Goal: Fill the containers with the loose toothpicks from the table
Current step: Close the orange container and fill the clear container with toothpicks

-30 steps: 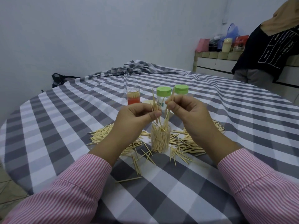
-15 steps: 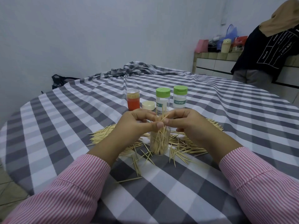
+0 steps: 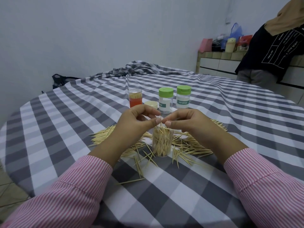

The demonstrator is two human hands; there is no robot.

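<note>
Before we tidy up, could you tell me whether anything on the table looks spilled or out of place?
Yes: loose toothpicks lie scattered on the tablecloth around the open clear container, and a cream lid sits off by itself.

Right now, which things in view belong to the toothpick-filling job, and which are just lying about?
Part of the job:
- clear container under both hands, part filled
- loose toothpicks on the table
- two green-lidded containers
- red container holding toothpicks
- loose cap
- left hand, right hand

Just lying about:
- bunched cloth
- black bag
- counter clutter
</note>
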